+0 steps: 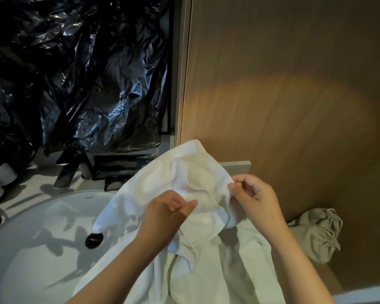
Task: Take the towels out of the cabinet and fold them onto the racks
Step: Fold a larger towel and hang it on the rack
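Note:
A white towel [180, 172] is bunched up in front of me, hanging down over the right side of a white basin. My left hand [167, 213] pinches a fold of it near the middle, thumb on top of the cloth. My right hand [252, 194] pinches the towel's right edge between thumb and curled fingers. The upper part of the towel rises in a rounded hump between and above the hands. No rack is in view.
A white basin [42, 244] with a dark drain [94, 239] lies at lower left. Black plastic sheeting [79, 69] covers the upper left. A brown wooden panel [283, 84] fills the right. A beige drawstring bag [316, 233] lies on a shelf at right.

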`<state>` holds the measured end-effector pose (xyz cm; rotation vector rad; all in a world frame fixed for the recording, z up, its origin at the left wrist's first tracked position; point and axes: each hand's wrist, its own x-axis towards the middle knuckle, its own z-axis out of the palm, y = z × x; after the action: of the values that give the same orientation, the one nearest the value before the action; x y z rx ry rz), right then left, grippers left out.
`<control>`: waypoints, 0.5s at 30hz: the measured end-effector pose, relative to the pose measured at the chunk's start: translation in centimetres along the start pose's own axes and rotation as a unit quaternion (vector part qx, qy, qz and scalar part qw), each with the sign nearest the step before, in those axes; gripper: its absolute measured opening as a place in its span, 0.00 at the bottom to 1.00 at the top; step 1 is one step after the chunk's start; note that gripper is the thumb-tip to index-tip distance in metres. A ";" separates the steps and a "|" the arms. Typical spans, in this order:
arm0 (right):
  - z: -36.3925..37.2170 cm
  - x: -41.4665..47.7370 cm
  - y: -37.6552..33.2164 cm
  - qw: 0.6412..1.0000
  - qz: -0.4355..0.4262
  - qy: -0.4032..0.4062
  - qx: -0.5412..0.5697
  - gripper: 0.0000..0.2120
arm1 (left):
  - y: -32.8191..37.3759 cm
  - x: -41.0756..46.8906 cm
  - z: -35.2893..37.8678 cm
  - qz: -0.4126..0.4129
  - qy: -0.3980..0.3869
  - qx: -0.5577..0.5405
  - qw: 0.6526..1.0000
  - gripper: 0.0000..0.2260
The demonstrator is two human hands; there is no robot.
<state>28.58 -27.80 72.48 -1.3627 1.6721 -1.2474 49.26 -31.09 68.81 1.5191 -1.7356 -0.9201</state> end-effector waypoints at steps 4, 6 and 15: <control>-1.1 -0.5 1.4 1.000 0.016 0.010 -0.006 0.05 | -0.5 -1.5 1.6 0.035 -0.084 0.070 0.993 0.14; -1.8 -0.9 2.4 1.000 0.025 0.006 -0.019 0.04 | -1.2 -1.7 1.9 0.057 -0.086 0.099 0.990 0.17; -2.4 -2.2 6.5 0.995 0.051 -0.019 -0.086 0.04 | -1.8 -1.6 2.0 0.154 -0.122 0.169 0.966 0.08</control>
<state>24.64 -24.98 67.03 -1.3730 1.8320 -1.0336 48.72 -29.43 66.17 1.3207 -2.3256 -0.6970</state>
